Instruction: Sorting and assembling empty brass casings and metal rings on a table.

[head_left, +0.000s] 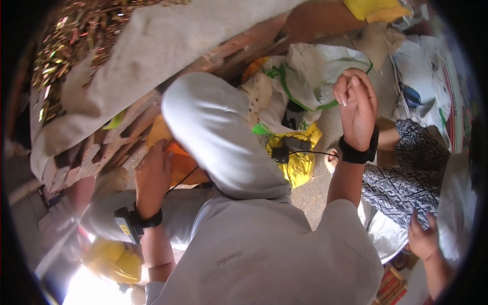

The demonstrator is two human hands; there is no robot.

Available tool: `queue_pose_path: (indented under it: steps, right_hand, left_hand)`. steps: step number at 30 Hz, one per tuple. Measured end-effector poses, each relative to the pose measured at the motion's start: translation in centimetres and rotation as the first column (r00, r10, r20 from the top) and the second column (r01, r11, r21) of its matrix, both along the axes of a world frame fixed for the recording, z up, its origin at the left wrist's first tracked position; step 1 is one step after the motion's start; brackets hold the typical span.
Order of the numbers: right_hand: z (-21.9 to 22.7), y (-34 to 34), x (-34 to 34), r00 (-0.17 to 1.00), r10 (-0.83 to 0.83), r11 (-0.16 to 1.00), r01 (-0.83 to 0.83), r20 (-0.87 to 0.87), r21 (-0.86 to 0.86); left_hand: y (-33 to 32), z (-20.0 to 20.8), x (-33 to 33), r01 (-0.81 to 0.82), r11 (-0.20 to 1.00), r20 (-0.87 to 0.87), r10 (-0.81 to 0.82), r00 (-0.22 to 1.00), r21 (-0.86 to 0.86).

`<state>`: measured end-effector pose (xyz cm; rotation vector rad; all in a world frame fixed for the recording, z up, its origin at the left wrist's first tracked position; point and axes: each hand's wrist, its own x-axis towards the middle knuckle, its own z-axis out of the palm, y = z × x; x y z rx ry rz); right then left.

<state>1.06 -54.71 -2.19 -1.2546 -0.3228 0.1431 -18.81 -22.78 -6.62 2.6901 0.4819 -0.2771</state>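
Observation:
My right hand (358,99) is raised in front of a white woven sack (325,66) with green trim. Its fingers are bent in toward the thumb, and anything pinched between them is too small to make out. Lower down on the left, my left hand (152,170) has its fingers curled at the edge of an orange plastic bag (188,165) beside my grey-clad knee (203,112). Part of that bag is hidden behind my leg. Both wrists wear black straps, the left one with a small boxy device (129,223).
Brown sticks (76,35) lie heaped beyond a pale cloth (162,35) over wooden slats. A yellow bag (300,170) with black devices and cables lies on the floor. Another person sits at the right in patterned cloth (401,190), one hand (424,236) showing.

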Motion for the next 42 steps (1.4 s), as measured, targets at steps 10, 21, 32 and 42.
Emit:
queue_pose_path:
  steps: [10,21,32,42]
  right_hand:
    - [7.1,7.0,-4.8,0.894,0.340,0.940,-0.321,0.292,-0.113]
    - [6.7,1.7,-8.4,0.925,0.225,0.974,-0.226,0.308,-0.030]
    - [0.2,-14.3,-13.9,0.915,-0.395,0.916,0.399,0.087,-0.036]
    - [-2.1,-15.7,-13.0,0.881,-0.470,0.882,0.467,-0.057,-0.062]
  left_hand:
    - [1.0,3.3,-8.3,-0.168,0.970,0.288,0.111,0.951,0.178]
    - [1.9,3.0,-14.2,-0.321,0.932,0.282,0.266,0.922,0.170]
    - [1.6,2.2,-9.4,-0.134,0.989,0.132,0.125,0.983,0.066]
    - [2.2,2.2,-6.0,-0.099,0.994,0.024,0.098,0.995,0.051]
